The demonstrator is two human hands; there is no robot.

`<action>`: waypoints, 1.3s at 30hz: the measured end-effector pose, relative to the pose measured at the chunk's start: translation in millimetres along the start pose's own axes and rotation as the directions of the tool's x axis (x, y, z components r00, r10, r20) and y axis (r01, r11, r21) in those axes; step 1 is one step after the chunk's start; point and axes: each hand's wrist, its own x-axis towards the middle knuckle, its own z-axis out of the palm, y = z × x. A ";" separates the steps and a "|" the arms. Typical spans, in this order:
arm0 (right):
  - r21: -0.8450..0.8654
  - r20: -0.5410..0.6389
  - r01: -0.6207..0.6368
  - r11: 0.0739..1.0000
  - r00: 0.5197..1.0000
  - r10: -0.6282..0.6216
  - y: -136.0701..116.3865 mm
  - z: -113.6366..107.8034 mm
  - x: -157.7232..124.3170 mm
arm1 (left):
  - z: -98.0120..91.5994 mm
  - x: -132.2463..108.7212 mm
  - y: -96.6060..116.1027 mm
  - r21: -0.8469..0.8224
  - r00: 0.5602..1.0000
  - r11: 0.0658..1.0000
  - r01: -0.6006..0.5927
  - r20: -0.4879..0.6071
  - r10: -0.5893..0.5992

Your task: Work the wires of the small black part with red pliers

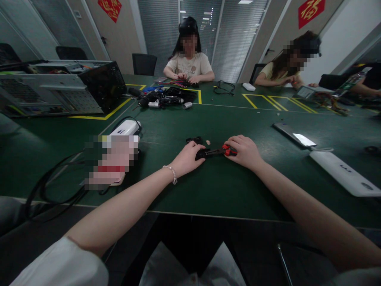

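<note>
My left hand [188, 157] rests on the green table [208, 186], fingers closed on a small black part [200, 153]. My right hand [244, 151] is closed round the red and black handles of a pair of pliers [222, 151], whose jaws point left and meet the black part. Just beyond the hands lie another small black piece [194, 139] and a tiny pale bit [208, 142]. A bead bracelet [172, 172] circles my left wrist.
A white box [125, 128] with black cables [53, 186] lies at the left, an open computer case [59, 85] behind it. A phone [293, 136] and a white device [345, 174] lie at the right. Two people work across the table beside a heap of tools [163, 98].
</note>
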 end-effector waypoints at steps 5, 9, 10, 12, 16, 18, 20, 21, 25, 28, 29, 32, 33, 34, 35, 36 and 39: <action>-0.014 0.005 0.004 1.000 1.000 -0.004 -0.2 -0.1 -0.1 | -0.3 -0.1 0.7 0.011 1.000 1.000 0.000 0.004 0.000; -0.033 0.016 0.010 0.999 1.000 -0.010 -0.8 -0.8 0.4 | 0.6 0.3 -0.1 0.017 1.000 1.000 -0.004 -0.002 0.004; -0.035 0.019 0.011 0.999 1.000 -0.011 -1.0 -1.0 0.5 | 0.7 0.4 -0.2 0.018 1.000 1.000 -0.005 -0.003 0.005; -0.037 0.023 0.013 0.999 1.000 -0.012 -1.4 -1.3 0.7 | 0.6 0.3 -0.4 0.020 1.000 1.000 -0.007 -0.003 0.007; -0.029 0.022 0.015 0.999 1.000 -0.014 -1.5 -1.3 0.9 | -0.4 -0.5 -0.7 0.010 1.000 1.000 0.002 0.006 -0.002; -0.027 0.022 0.018 0.999 1.000 -0.017 -1.3 -1.1 0.9 | -0.8 -0.8 -0.6 0.003 1.000 1.000 0.007 0.011 -0.007; -0.025 0.024 0.018 1.000 1.000 -0.017 -1.1 -1.0 0.9 | -1.1 -0.9 -0.4 0.002 1.000 1.000 0.008 0.012 -0.008; -0.023 0.024 0.017 1.000 1.000 -0.017 -1.0 -1.0 0.9 | -1.2 -0.9 -0.2 0.002 1.000 1.000 0.009 0.012 -0.009; -0.008 0.022 0.013 1.000 1.000 -0.013 -1.5 -1.5 1.0 | -1.9 -0.6 1.0 -0.001 1.000 1.000 0.020 0.022 -0.020; -0.011 0.031 0.007 1.000 1.000 -0.007 -2.4 -2.1 1.1 | -2.5 -0.5 1.7 -0.006 0.999 1.000 0.026 0.030 -0.026; -0.016 0.034 0.006 1.000 0.999 -0.005 -2.8 -2.1 1.0 | -2.6 -0.4 1.8 -0.005 0.999 1.000 0.028 0.029 -0.028; -0.041 0.048 0.008 0.999 0.999 -0.006 -3.6 -1.8 0.6 | -2.5 -0.2 1.6 0.003 0.999 1.000 0.030 0.026 -0.030; -0.049 0.051 0.009 0.999 0.999 -0.007 -3.8 -1.6 0.4 | -2.3 -0.2 1.4 0.004 0.999 1.000 0.027 0.024 -0.027; -0.058 0.053 0.009 0.998 0.999 -0.006 -4.1 -1.4 0.3 | -2.0 -0.1 1.0 0.004 1.000 1.000 0.022 0.021 -0.022; -0.064 0.053 0.006 0.998 0.999 -0.003 -4.4 -1.2 0.2 | -1.7 0.0 0.7 0.004 1.000 1.000 0.016 0.018 -0.016; -0.069 0.052 0.001 0.998 0.999 0.002 -4.7 -1.1 0.2 | -1.3 0.1 0.4 0.004 1.000 1.000 0.011 0.015 -0.011; -0.062 0.059 -0.018 0.998 0.998 0.022 -5.5 -1.2 0.6 | -0.6 0.4 -0.2 0.004 1.000 1.000 0.004 0.012 -0.004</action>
